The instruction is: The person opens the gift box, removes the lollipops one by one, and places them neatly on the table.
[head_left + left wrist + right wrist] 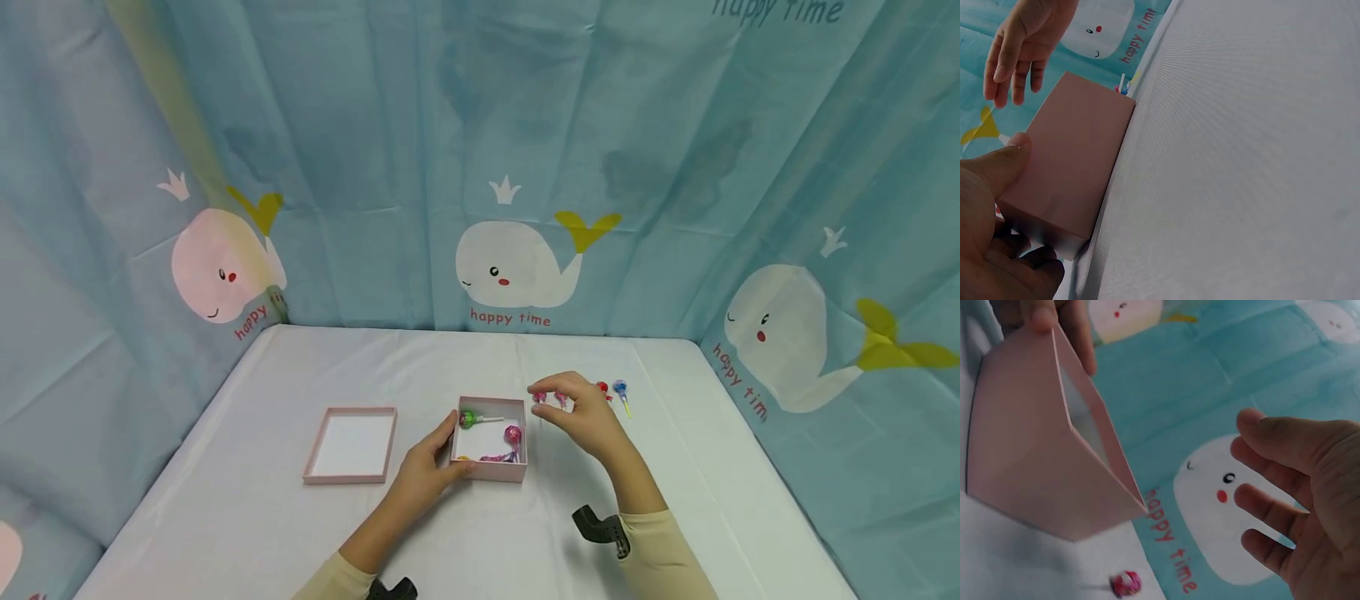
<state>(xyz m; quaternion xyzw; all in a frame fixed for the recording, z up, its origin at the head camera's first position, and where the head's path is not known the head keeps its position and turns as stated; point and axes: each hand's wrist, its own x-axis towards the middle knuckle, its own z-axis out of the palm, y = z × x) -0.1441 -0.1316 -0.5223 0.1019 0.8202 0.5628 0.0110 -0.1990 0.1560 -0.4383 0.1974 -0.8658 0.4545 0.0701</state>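
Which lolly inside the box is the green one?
The green lollipop is near the pink box's far left corner, with its white stick pointing right. The pink lollipop sits over by the right wall instead.

Box [487,472], lid [351,446], lollipops [620,387] on white table [495,537]

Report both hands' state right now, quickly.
Left hand: closed, holding the open pink box by its left side.
Right hand: open, fingers apart, holding nothing, raised to the right of the box.
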